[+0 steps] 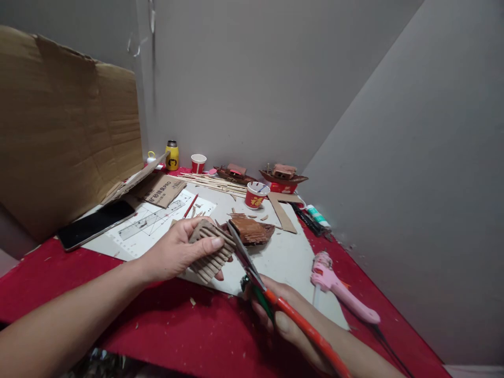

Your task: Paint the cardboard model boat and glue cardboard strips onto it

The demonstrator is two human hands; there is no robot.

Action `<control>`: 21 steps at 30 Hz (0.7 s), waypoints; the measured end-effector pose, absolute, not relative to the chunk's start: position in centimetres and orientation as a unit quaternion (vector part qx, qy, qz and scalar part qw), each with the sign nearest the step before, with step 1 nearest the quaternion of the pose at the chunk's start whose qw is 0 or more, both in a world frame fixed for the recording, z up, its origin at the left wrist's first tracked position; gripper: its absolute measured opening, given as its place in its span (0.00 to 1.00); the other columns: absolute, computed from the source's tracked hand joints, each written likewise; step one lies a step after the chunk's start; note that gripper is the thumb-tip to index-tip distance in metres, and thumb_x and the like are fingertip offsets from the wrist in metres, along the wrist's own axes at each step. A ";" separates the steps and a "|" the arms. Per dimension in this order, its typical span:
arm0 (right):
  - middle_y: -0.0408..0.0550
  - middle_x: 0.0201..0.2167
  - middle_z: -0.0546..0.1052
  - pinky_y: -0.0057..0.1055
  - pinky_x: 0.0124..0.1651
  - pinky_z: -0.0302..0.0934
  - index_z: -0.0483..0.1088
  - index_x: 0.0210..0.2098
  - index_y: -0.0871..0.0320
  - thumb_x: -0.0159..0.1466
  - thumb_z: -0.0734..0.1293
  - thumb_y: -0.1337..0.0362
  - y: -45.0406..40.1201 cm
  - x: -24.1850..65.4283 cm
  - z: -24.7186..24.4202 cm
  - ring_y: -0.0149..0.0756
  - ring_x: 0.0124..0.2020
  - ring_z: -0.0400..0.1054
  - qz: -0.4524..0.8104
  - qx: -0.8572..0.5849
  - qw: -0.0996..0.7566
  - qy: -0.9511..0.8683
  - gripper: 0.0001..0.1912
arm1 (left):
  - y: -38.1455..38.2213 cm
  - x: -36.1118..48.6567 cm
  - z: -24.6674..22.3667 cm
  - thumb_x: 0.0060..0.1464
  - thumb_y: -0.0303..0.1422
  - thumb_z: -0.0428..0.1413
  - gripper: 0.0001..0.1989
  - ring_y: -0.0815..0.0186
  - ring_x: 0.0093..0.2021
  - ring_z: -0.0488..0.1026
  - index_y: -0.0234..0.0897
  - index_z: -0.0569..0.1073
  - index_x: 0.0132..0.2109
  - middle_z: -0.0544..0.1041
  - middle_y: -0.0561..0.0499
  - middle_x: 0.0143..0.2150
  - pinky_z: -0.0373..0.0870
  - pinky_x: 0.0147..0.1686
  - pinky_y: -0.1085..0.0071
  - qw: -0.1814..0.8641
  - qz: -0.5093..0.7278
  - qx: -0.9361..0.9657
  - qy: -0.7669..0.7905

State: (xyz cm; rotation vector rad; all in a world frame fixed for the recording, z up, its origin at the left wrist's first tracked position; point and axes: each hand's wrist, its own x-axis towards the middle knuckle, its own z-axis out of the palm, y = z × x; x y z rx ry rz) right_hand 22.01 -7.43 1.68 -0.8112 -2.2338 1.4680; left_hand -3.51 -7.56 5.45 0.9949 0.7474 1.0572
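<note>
Between the thumb and fingers of my left hand [179, 249] is a piece of corrugated cardboard [210, 265], its ridges showing. My right hand [289, 310] grips a pair of scissors [271, 296] with red and green handles. The scissor blades point up and left, and their tips reach the cardboard's right edge; I cannot tell whether they cut into it. Just behind the blades, a small brown model boat [252, 231] lies on the white board [287, 262], partly hidden by the scissors.
A pink glue gun [340, 294] lies at the right, its cord trailing forward. A paper cup [256, 197], thin wooden sticks [212, 182] and two model boats [283, 173] stand farther back. At left are a phone [98, 224], a ruler [153, 218] on a drawing and a large cardboard box [71, 126].
</note>
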 end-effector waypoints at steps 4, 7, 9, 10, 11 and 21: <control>0.42 0.28 0.64 0.28 0.30 0.53 0.62 0.36 0.55 0.66 0.54 0.34 -7.4 22.2 1.9 0.32 0.28 0.52 0.456 -0.304 0.168 -0.819 0.29 | -7.2 -3.9 5.5 0.48 0.38 0.69 0.14 0.66 0.22 0.79 0.34 0.75 0.35 0.81 0.50 0.27 0.79 0.25 0.72 0.689 0.450 0.453 0.344; 0.43 0.29 0.67 0.28 0.33 0.56 0.64 0.37 0.55 0.67 0.57 0.39 -7.5 22.2 2.4 0.34 0.29 0.56 0.420 -0.326 0.158 -0.832 0.25 | -7.1 -4.1 5.4 0.49 0.38 0.69 0.14 0.65 0.22 0.79 0.34 0.75 0.35 0.81 0.50 0.27 0.79 0.25 0.71 0.694 0.435 0.456 0.348; 0.43 0.30 0.68 0.28 0.34 0.58 0.66 0.38 0.56 0.67 0.57 0.40 -7.5 22.1 2.7 0.34 0.30 0.58 0.405 -0.329 0.161 -0.838 0.25 | -7.0 -4.2 5.3 0.48 0.38 0.69 0.14 0.65 0.23 0.79 0.34 0.74 0.35 0.81 0.49 0.28 0.79 0.26 0.71 0.699 0.428 0.455 0.348; 0.44 0.30 0.68 0.28 0.34 0.58 0.66 0.38 0.56 0.67 0.57 0.40 -7.6 22.1 2.7 0.35 0.30 0.58 0.402 -0.329 0.163 -0.839 0.25 | -7.0 -4.2 5.3 0.48 0.37 0.69 0.14 0.66 0.23 0.79 0.34 0.74 0.35 0.81 0.50 0.27 0.79 0.26 0.71 0.700 0.426 0.455 0.348; 0.44 0.30 0.68 0.28 0.34 0.58 0.67 0.38 0.56 0.67 0.57 0.40 -7.6 22.1 2.7 0.34 0.30 0.58 0.400 -0.331 0.166 -0.838 0.25 | -7.0 -4.2 5.3 0.48 0.38 0.69 0.15 0.66 0.22 0.79 0.34 0.74 0.35 0.81 0.50 0.27 0.79 0.26 0.71 0.701 0.424 0.456 0.347; 0.40 0.25 0.60 0.26 0.28 0.54 0.62 0.32 0.55 0.67 0.59 0.39 -7.5 22.1 1.4 0.31 0.27 0.52 0.475 -0.352 0.169 -0.789 0.25 | -6.8 -4.5 5.3 0.49 0.39 0.69 0.15 0.66 0.22 0.80 0.34 0.73 0.35 0.81 0.50 0.28 0.78 0.24 0.75 0.692 0.415 0.481 0.344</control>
